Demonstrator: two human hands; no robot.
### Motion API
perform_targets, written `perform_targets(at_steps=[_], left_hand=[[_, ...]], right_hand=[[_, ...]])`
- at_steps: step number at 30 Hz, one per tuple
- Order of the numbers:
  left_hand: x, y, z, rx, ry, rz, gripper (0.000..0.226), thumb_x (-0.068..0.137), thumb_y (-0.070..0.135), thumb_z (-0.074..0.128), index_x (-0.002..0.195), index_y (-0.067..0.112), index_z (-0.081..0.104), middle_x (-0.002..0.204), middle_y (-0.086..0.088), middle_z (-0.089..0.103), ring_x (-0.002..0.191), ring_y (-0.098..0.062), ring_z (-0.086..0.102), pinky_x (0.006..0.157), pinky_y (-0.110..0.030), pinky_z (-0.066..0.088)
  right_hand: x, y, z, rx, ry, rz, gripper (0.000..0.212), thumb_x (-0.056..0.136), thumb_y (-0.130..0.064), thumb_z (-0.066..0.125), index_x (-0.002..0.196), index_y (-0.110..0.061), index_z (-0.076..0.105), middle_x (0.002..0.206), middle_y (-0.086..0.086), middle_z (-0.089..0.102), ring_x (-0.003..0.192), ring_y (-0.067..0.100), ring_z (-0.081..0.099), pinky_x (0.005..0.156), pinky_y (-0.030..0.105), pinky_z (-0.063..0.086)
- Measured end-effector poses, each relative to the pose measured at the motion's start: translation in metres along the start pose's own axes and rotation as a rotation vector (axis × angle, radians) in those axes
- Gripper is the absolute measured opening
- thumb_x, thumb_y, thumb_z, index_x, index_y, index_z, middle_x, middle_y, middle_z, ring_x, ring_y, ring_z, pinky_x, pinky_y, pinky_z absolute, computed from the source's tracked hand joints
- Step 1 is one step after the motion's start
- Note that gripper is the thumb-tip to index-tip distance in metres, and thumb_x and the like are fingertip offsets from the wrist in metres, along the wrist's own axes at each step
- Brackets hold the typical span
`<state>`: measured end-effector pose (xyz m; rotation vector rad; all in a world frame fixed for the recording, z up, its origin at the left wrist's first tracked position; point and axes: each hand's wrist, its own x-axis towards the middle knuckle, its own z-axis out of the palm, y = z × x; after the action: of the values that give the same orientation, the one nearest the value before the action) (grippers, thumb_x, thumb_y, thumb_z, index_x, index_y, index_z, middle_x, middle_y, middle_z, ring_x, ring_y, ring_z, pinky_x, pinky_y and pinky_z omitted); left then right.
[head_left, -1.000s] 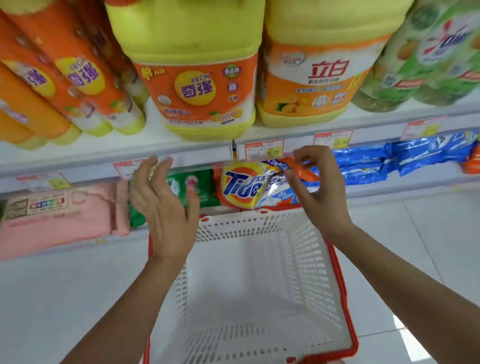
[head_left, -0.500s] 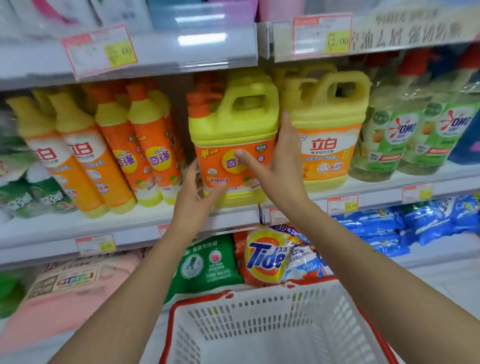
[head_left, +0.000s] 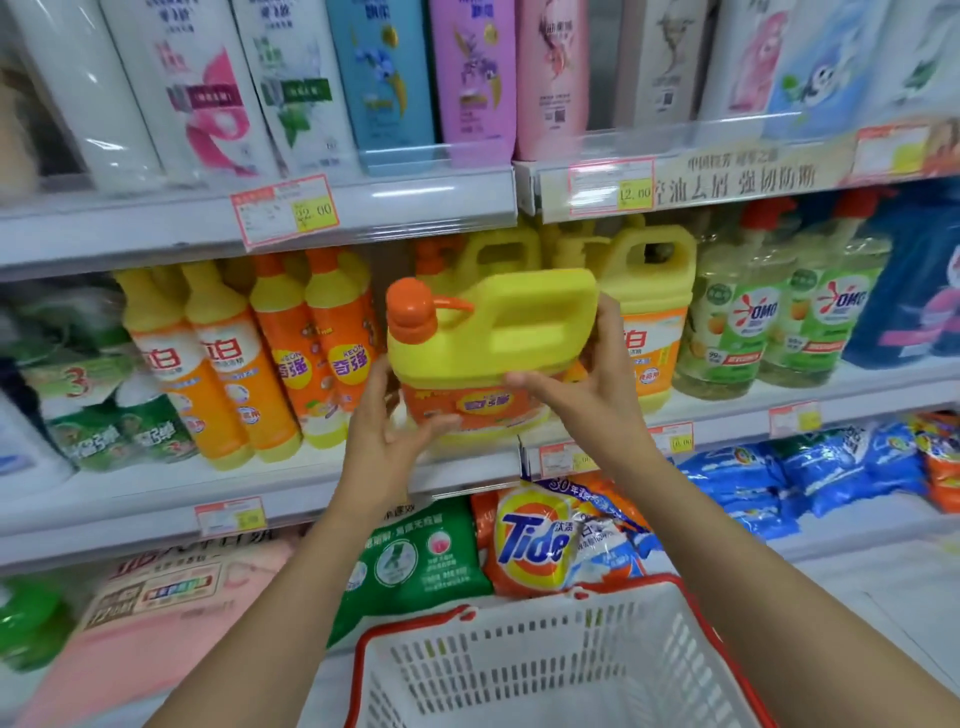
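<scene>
Detergent filling the yellow jug (head_left: 493, 338) is probably making it heavy and sloshy; its stiff plastic walls are looking smooth and slippery, so the moulded handle (head_left: 545, 291) on top, with a palm under the base, is seeming the surest hold. The jug is tipping forward at the front edge of the middle shelf (head_left: 311, 483), above the near basket (head_left: 519, 665). The left hand (head_left: 387, 441) is cupping its lower left corner, thumb lying across the label. The right hand (head_left: 587, 400) is clasping the right side, fingers together. One jug is being held, at least two are standing behind, and four slim orange bottles (head_left: 280, 338) are standing left.
</scene>
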<state>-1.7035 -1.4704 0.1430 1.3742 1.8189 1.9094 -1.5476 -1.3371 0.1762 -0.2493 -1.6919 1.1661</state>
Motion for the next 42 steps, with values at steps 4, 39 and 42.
perform_targets(at_steps=[4,39,42], left_hand=[[-0.018,0.025,0.005,-0.114,-0.136,-0.089,0.056,0.074,0.043,0.079,0.122,0.045,0.050,0.119,0.010,0.067,0.109,-0.009,0.065,0.080,-0.023,0.057],[-0.076,0.076,0.049,-0.343,-0.049,-0.724,0.062,0.062,0.039,0.078,0.119,0.020,0.063,0.095,-0.006,0.075,0.077,-0.018,0.075,0.057,-0.032,0.059],[-0.080,0.077,0.054,-0.396,-0.066,-0.706,0.056,0.063,0.036,0.077,0.114,0.019,0.063,0.094,-0.005,0.075,0.077,-0.019,0.074,0.057,-0.032,0.059]], right_hand=[[0.000,-0.024,-0.011,0.041,0.057,0.070,0.066,0.075,-0.047,0.076,0.129,-0.020,0.050,0.115,-0.007,0.066,0.105,0.011,0.066,0.082,0.032,0.058],[-0.096,-0.009,-0.103,0.191,-0.462,0.402,0.060,0.082,-0.033,0.076,0.136,-0.042,0.052,0.139,-0.010,0.052,0.119,0.009,0.060,0.087,0.028,0.055],[-0.092,-0.010,-0.110,0.241,-0.456,0.432,0.063,0.080,-0.042,0.077,0.138,-0.039,0.052,0.129,-0.013,0.060,0.118,0.015,0.063,0.088,0.032,0.055]])
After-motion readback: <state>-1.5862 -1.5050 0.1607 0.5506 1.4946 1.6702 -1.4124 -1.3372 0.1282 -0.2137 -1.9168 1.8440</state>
